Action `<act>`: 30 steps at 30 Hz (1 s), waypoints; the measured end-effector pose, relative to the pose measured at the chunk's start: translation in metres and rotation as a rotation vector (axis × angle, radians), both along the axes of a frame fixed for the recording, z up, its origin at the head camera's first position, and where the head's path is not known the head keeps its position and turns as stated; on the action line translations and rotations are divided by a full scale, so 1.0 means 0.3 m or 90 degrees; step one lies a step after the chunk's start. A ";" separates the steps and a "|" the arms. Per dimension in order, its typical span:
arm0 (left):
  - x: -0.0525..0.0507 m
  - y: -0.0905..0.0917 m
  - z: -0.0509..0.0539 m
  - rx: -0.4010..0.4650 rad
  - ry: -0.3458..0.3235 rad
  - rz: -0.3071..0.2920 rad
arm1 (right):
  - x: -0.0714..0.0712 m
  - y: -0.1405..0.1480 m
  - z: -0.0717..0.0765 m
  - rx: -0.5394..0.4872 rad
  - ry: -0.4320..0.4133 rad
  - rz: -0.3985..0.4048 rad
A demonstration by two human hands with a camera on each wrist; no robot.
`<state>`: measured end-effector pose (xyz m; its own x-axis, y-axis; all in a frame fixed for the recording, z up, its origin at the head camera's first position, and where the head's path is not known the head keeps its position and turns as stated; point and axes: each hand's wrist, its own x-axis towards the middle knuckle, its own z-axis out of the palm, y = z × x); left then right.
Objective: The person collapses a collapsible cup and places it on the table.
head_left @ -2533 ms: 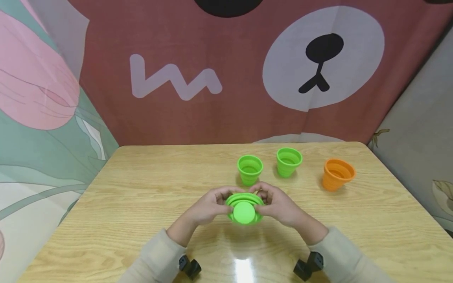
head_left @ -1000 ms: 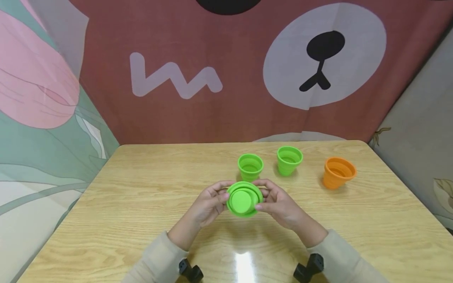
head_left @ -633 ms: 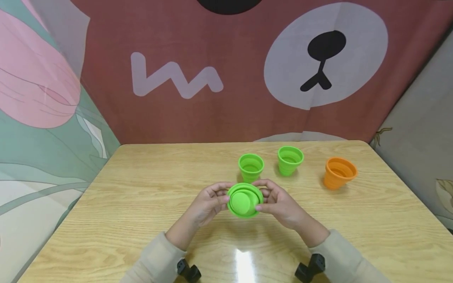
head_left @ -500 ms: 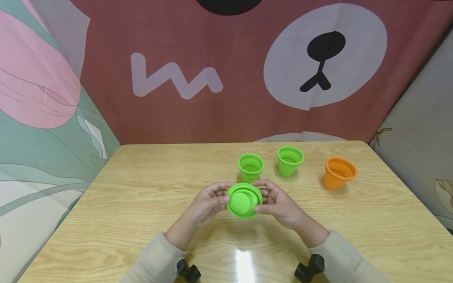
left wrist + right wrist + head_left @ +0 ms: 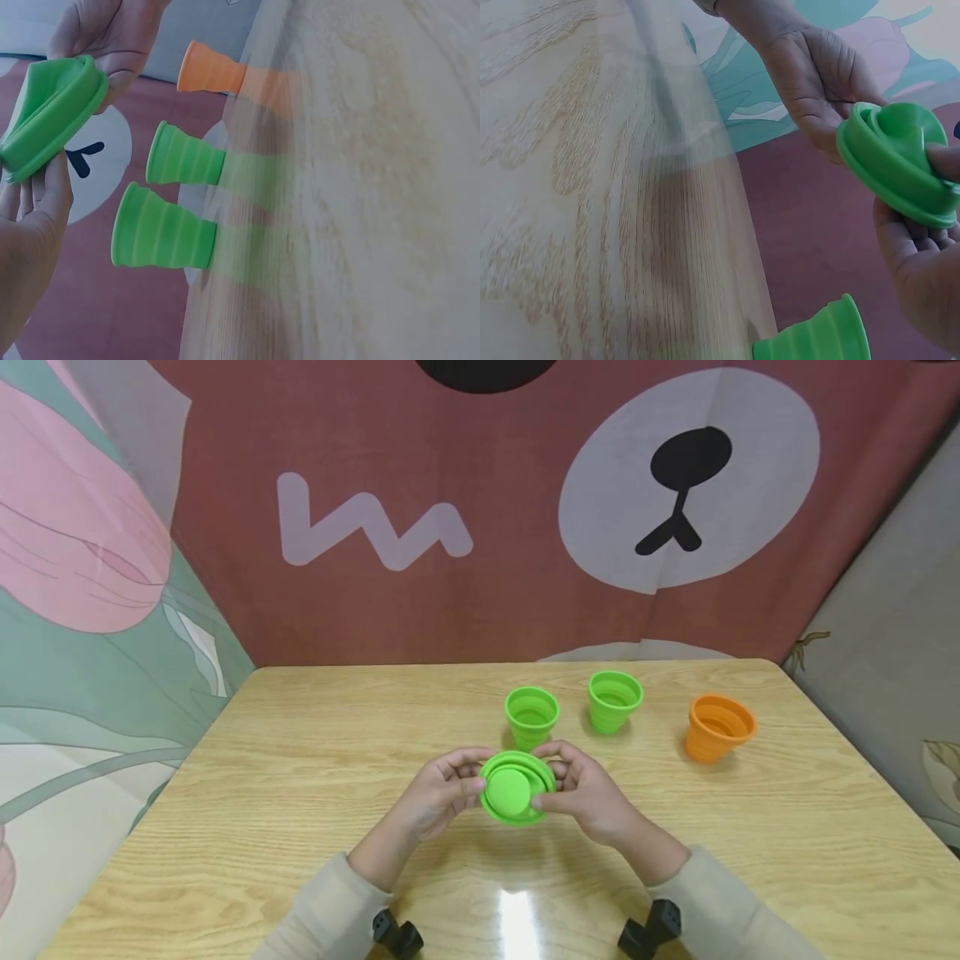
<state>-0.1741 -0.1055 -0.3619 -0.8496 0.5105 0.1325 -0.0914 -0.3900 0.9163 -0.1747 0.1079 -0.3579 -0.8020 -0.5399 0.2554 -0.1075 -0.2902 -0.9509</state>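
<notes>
A green collapsible cup [image 5: 508,791], partly folded, is held above the table between both hands, its round base facing the head camera. My left hand [image 5: 442,793] grips its left rim, thumb in front and fingers behind. On the opposite side my right hand [image 5: 588,793] pinches the rim, the thumb pressing beside the base. In the left wrist view the folded cup [image 5: 56,112] looks uneven and tilted. The right wrist view shows the right thumb on the inner folds of the cup [image 5: 900,161].
Behind the hands stand two expanded green cups, one nearer [image 5: 531,717] and one farther right [image 5: 613,700]. An orange cup [image 5: 718,727] is at the right. All stand on a wooden table [image 5: 337,727] with a patterned cloth [image 5: 375,610] behind it.
Since the earliest frame the held cup has turned more face-on to the head camera. In the last half second it has tipped and lowered slightly, and the right thumb has moved inward.
</notes>
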 end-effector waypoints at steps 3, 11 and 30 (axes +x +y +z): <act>-0.001 0.001 -0.001 -0.008 0.006 -0.004 | 0.003 -0.001 0.001 0.035 0.016 -0.037; -0.005 0.006 -0.005 -0.008 0.022 -0.022 | 0.017 -0.002 0.018 0.169 0.016 -0.148; -0.014 0.003 -0.009 -0.045 0.029 -0.027 | -0.004 0.021 -0.009 0.114 -0.030 -0.062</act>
<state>-0.1783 -0.1047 -0.3646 -0.8212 0.5548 0.1336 -0.0635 -0.3214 0.9448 -0.1759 0.1141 -0.3605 -0.8615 -0.4925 0.1236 -0.0816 -0.1060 -0.9910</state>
